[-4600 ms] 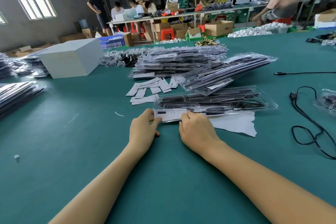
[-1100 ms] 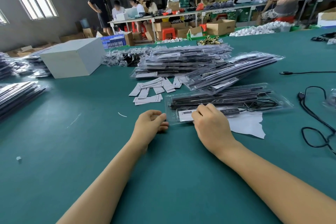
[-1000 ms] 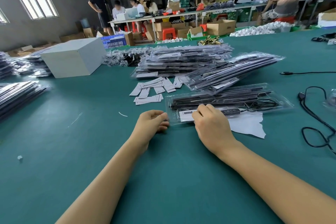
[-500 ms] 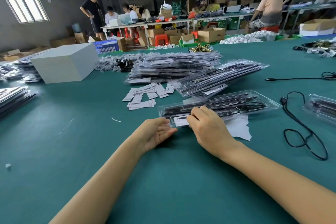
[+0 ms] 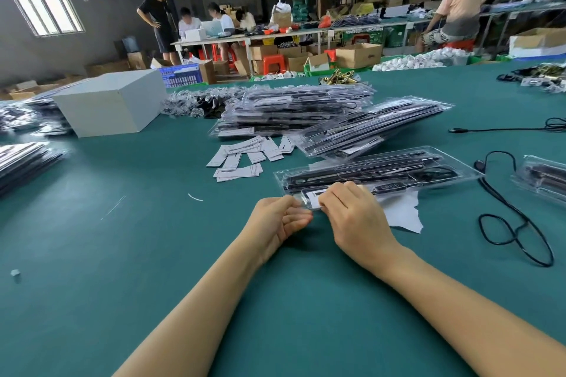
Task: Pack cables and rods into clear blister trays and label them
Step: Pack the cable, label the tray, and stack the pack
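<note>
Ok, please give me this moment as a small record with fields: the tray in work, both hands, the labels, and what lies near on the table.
tray in work: clear blister tray flat on the green table, dark rods and a cable inside
right hand: right hand rests on the tray's near left end, fingers curled over a white label there
left hand: left hand at the tray's left corner, fingers loosely curled; grip unclear
labels: loose white labels left of the tray
near: stack of packed trays behind; black cable at right; white box at left
</note>
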### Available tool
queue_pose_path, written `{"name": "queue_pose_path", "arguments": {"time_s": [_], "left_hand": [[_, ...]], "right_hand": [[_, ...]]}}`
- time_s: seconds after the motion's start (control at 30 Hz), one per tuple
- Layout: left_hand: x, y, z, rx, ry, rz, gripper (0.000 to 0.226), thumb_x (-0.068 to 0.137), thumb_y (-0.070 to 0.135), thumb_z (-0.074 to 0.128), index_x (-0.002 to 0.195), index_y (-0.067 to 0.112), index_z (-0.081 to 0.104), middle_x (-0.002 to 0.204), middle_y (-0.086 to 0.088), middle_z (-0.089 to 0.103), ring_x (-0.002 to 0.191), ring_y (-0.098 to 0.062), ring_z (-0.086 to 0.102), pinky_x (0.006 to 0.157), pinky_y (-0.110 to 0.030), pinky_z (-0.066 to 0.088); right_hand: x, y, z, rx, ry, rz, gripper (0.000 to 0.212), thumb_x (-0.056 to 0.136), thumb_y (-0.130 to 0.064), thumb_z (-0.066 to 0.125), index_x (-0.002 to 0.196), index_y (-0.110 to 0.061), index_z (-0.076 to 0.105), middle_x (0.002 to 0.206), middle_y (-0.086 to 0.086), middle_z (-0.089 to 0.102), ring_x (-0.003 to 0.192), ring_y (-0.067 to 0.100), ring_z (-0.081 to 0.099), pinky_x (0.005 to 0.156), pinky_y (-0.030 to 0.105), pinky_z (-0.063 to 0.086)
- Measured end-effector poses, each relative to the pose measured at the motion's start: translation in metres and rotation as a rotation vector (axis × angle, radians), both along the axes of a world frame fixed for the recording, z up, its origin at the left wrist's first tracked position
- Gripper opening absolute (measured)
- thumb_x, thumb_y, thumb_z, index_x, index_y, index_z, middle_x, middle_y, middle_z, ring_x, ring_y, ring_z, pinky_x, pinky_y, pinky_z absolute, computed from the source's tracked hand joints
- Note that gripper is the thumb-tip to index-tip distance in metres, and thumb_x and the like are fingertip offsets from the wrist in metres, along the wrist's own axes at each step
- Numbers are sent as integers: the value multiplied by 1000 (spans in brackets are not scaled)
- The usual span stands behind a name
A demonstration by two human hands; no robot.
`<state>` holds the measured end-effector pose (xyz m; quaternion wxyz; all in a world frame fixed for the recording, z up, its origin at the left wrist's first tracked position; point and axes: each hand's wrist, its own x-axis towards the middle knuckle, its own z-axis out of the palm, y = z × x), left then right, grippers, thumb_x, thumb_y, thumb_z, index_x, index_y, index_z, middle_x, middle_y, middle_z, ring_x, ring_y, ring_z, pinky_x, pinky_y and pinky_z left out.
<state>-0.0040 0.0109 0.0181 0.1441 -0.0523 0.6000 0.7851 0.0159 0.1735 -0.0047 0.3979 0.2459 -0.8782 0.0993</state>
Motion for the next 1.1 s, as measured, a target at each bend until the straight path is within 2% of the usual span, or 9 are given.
{"name": "queue_pose_path", "arguments": {"time_s": [0.13, 0.27, 0.43, 0.67, 0.73, 0.8, 0.87, 0.97, 1.1], "left_hand": [[1, -2, 1, 13, -6, -3, 13, 92, 2, 50, 83, -2, 58, 59, -11, 66, 51, -12, 64, 47, -16, 51], [3, -2, 1, -22, 21, -23, 11, 92, -1, 49, 85, -4, 57, 59, -12, 66, 49, -13, 64, 46, -17, 51], [6, 1, 0, -81, 82, 0, 9, 91, -6, 45, 89, -4, 53, 57, -12, 65, 47, -14, 62, 44, -19, 50], [8, 7, -2, -209, 117, 70, 12, 94, 0, 45, 83, 0, 51, 55, -8, 63, 42, -14, 58, 39, -20, 45], [7, 7, -2, -238, 119, 82, 13, 93, -1, 43, 82, 0, 51, 51, -6, 63, 40, -12, 56, 38, -19, 44], [6, 7, -3, -272, 122, 98, 16, 92, -2, 43, 79, 1, 51, 49, -3, 62, 38, -11, 53, 37, -19, 42], [7, 7, -4, -294, 132, 115, 17, 91, -1, 42, 77, 2, 51, 48, -1, 61, 37, -10, 49, 37, -18, 40], [9, 4, -4, -282, 159, 152, 15, 90, -2, 43, 78, 3, 51, 48, 0, 60, 37, -8, 49, 36, -18, 38], [17, 3, 1, -286, 261, 174, 11, 91, 2, 45, 82, 4, 50, 56, -5, 61, 39, -9, 53, 36, -20, 40]], "right_hand": [[1, 5, 0, -72, -41, 63, 4, 83, -2, 65, 83, -5, 64, 83, 7, 59, 72, 28, 52, 62, 41, 47], [2, 7, -1, -159, -67, 63, 11, 77, -4, 74, 84, -9, 66, 84, 5, 60, 73, 27, 54, 64, 40, 48], [3, 5, 0, -109, -62, 84, 9, 78, -1, 70, 79, -7, 63, 80, 6, 58, 71, 27, 51, 63, 41, 47], [9, 5, 5, -201, -120, 58, 14, 73, -10, 78, 79, -7, 65, 78, 5, 59, 72, 26, 53, 65, 37, 48], [13, 6, 9, -381, -169, -27, 16, 77, -15, 76, 79, -7, 63, 77, 4, 56, 72, 22, 51, 65, 30, 44], [13, 7, 14, -708, -299, -198, 21, 85, -23, 69, 79, -10, 54, 77, 3, 52, 70, 20, 50, 62, 25, 38], [12, 10, 25, -1133, -618, -311, 25, 88, -29, 65, 85, -11, 48, 82, 5, 54, 67, 20, 58, 59, 25, 43], [13, 18, 41, -1700, -1021, -133, 26, 87, -15, 68, 98, -5, 45, 88, 14, 51, 50, 20, 66, 44, 26, 53], [23, 9, 53, -1962, -1194, 37, 38, 83, -17, 74, 100, -4, 43, 98, 23, 52, 55, 30, 69, 41, 27, 52]]}}
